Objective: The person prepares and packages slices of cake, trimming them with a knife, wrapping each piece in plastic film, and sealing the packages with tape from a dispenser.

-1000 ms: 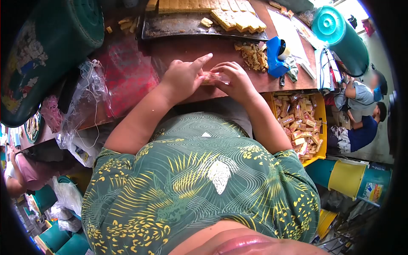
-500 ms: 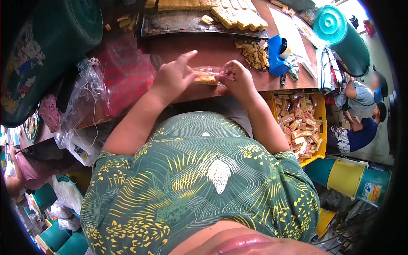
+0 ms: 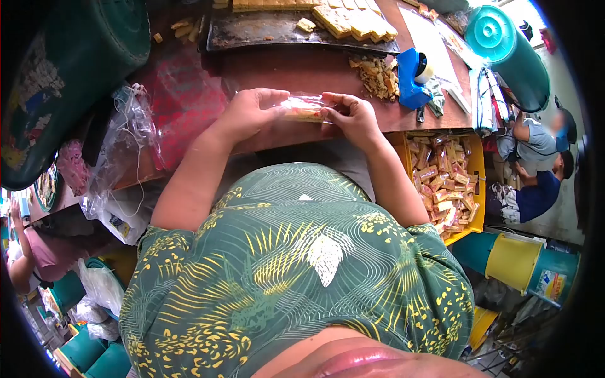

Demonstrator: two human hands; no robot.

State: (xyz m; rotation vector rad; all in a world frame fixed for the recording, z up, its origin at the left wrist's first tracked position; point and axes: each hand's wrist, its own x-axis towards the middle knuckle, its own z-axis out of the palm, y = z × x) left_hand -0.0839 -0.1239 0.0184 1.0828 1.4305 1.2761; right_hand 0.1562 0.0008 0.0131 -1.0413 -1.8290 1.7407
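Note:
Between my two hands, just above the table's near edge, is a clear plastic wrapper with a yellow cake bar [image 3: 305, 112] in it. My left hand [image 3: 252, 112] pinches the wrapper's left end between thumb and fingers. At its right end, my right hand [image 3: 354, 115] grips it the same way. Behind them a dark baking tray [image 3: 252, 36] carries rows of cut yellow cake [image 3: 356, 24]. A heap of broken cake crumbs [image 3: 376, 77] lies to the right, beside a blue tape dispenser [image 3: 413, 79].
A yellow crate [image 3: 480, 183] full of wrapped bars [image 3: 446, 179] stands at my right. Red printed plastic [image 3: 186, 101] and clear bags [image 3: 123, 135] lie on the left, near a large green bin [image 3: 82, 69]. Other people [image 3: 539, 189] are at the far right and left.
My left fingers, spread and raised before, have closed on the wrapper's left end. My right hand has shifted its grip, and the wrapper now looks stretched flatter between both hands.

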